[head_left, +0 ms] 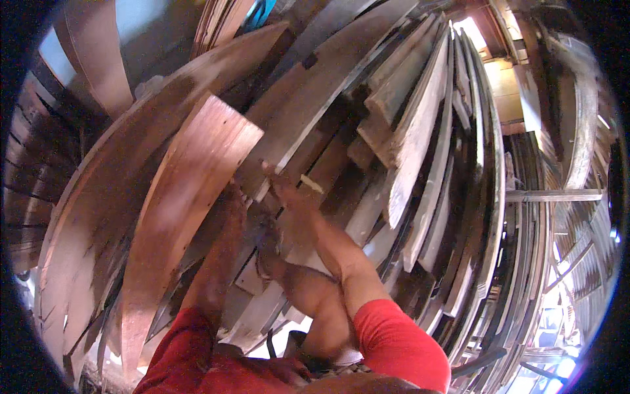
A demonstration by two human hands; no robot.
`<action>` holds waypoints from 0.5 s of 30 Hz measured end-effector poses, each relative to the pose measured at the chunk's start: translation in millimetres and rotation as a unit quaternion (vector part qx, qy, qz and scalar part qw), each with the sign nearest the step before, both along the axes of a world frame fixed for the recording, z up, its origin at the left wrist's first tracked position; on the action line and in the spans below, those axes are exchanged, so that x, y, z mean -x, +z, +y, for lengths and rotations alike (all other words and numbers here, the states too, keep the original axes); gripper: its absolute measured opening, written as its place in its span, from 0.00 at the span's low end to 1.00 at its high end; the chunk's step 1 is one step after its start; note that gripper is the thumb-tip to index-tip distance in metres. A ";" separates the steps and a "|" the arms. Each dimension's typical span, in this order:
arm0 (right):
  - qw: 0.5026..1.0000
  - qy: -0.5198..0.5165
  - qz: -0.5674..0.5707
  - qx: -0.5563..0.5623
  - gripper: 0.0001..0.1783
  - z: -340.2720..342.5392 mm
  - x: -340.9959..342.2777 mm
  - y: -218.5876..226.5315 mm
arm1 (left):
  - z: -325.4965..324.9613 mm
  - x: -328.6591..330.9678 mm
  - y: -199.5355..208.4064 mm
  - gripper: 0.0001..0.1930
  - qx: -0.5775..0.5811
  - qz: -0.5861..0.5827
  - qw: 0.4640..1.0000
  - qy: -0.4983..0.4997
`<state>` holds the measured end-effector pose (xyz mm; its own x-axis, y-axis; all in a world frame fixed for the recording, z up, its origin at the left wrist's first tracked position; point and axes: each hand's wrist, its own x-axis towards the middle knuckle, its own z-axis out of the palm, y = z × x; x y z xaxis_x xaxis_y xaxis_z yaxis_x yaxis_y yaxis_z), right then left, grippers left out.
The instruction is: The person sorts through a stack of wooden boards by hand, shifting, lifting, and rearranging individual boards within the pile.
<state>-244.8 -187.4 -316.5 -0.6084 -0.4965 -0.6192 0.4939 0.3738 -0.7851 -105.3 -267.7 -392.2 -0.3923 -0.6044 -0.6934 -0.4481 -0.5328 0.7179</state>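
Left of centre, a reddish plank (190,161) stands tilted, perhaps steadied by the left hand (237,196) at its right edge. At centre, the right hand (282,188) meets a pale-edged board (308,98), seemingly for support; neither grip's closure can be told.

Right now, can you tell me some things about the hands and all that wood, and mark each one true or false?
1. The sleeves are red. True.
2. The right hand wears a glove. False: it is bare.
3. The left hand is close to an edge of the reddish-brown plank. True.
4. The reddish-brown plank is on the right side of both hands. False: it is on their left.
5. Many long boards are crowded together to the right of the hands. True.
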 end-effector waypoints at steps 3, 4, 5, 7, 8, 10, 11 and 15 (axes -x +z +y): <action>0.999 -0.001 0.011 -0.047 0.46 5.6 5.1 -4.0 | 2.5 24.0 10.5 0.46 -0.089 0.021 0.995 0.035; 0.998 0.004 0.018 -0.064 0.46 6.8 10.0 -1.3 | 3.5 32.5 14.8 0.46 -0.112 0.025 0.993 0.041; 0.996 0.016 0.023 -0.084 0.46 6.2 8.8 3.5 | 3.6 34.1 16.6 0.47 -0.130 0.026 0.990 0.047; 0.991 0.046 0.043 -0.122 0.46 3.8 11.5 14.7 | -1.6 39.3 20.4 0.47 -0.158 0.034 0.985 0.064; 0.987 0.060 0.055 -0.140 0.46 0.5 9.6 24.7 | -4.0 39.0 22.0 0.47 -0.169 0.040 0.982 0.074; 0.978 0.082 0.087 -0.174 0.46 -10.2 2.7 56.5 | -10.0 39.1 22.2 0.47 -0.188 0.058 0.976 0.097; 0.974 0.086 0.104 -0.184 0.47 -16.9 -0.9 79.0 | -11.5 40.5 24.0 0.47 -0.196 0.070 0.972 0.107; 0.942 0.047 0.208 -0.260 0.58 -13.4 -0.3 100.7 | -7.2 50.6 56.3 0.48 -0.238 0.093 0.960 0.112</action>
